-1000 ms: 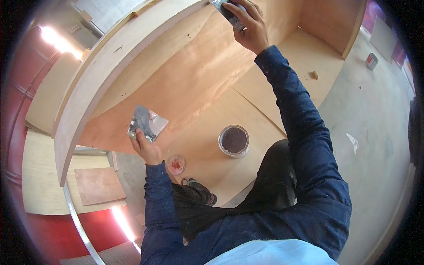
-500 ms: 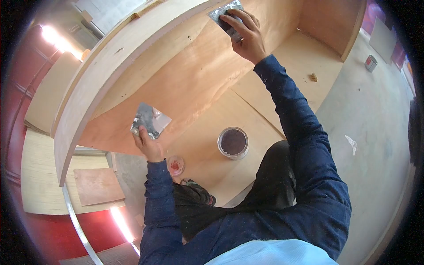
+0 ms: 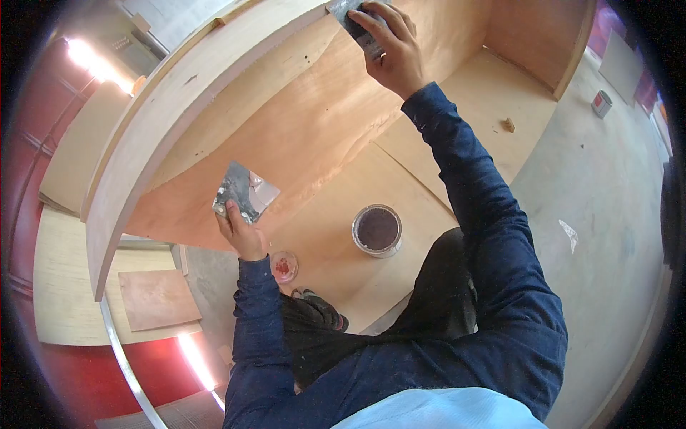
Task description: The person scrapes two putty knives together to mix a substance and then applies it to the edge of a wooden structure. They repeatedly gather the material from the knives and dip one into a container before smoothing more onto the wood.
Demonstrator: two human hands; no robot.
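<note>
My left hand grips a flat metal scraper that carries pinkish paste on its right part. At the top, my right hand is closed on a second scraper, whose edge lies at the upper rim of the curved wooden panel. Between my arms, an open tub of dark contents stands on the wooden board. A round clear lid with red smears lies below my left hand.
A small can stands on the grey floor at the right, with a white scrap nearer me. A small wood chip lies on the board. At the left are plywood sheets and a metal bar.
My right hand has moved slightly left and up with its scraper, toward the panel's rim. My left hand has barely moved, its scraper slightly turned.
</note>
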